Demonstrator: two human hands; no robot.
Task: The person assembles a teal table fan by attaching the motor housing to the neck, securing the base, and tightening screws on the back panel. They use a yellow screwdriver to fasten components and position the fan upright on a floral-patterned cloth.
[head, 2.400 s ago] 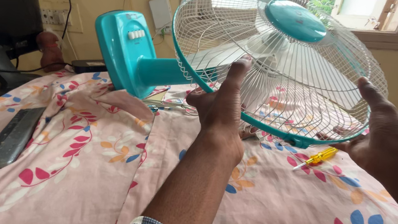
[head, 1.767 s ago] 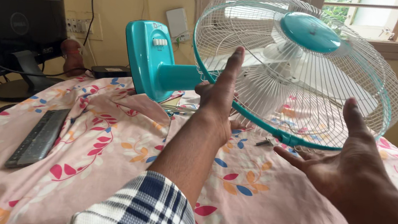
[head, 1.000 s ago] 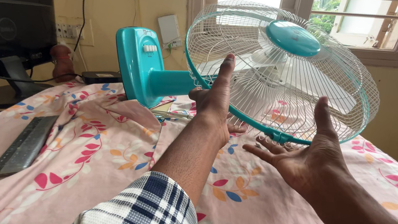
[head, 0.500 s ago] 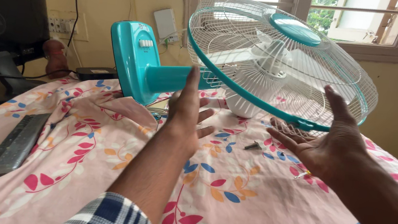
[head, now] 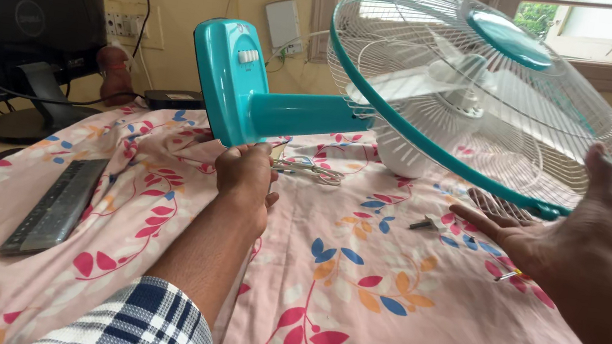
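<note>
Sleeve: a checked sleeve (head: 147,324) covers the left forearm at the bottom edge.
Bedsheet: a pink floral bedsheet (head: 351,310) covers the surface under everything.
Right hand: the right hand (head: 547,233) is open, palm up, fingers spread — its thumb lies against the teal rim of the wire cage.
Left hand: the left hand (head: 245,175) is curled closed at the lower edge of the fan's base; what it grips cannot be told.
Small parts: a screw (head: 421,224) lies on the sheet between the hands.
Keyboard: a dark keyboard (head: 57,204) rests on the sheet at left.
Fan: the teal and white fan (head: 409,91) lies tipped on its side — base at left, cage (head: 527,145) raised at right.
Monitor: a black monitor (head: 14,12) stands at far left.
Window: a window (head: 603,30) sits behind the cage.
</note>
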